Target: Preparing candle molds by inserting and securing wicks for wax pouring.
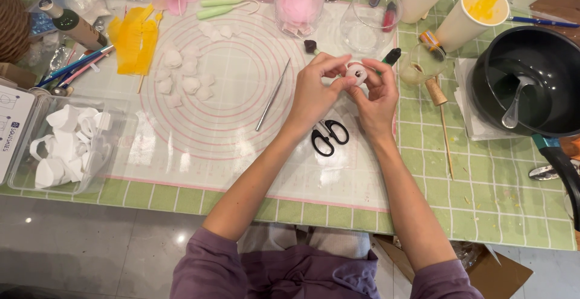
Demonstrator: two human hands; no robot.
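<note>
Both hands, left hand [315, 90] and right hand [376, 96], pinch a small white petal bud [357, 72] above the scissors [329, 136], at 12 o'clock from them; I'd say keep fingertip pressure light so it doesn't crush.

A white printed card [12, 127] lies at the left edge, touching a clear plastic box [63, 145]; a brown cardboard carton [483, 269] sits lower right

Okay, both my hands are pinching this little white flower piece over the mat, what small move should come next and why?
Probably keep the left hand steady and let the right hand press the outer edge of the white piece snug. Both hands pinch it above the mat, and loose white petals lie within the left hand's reach.
</note>
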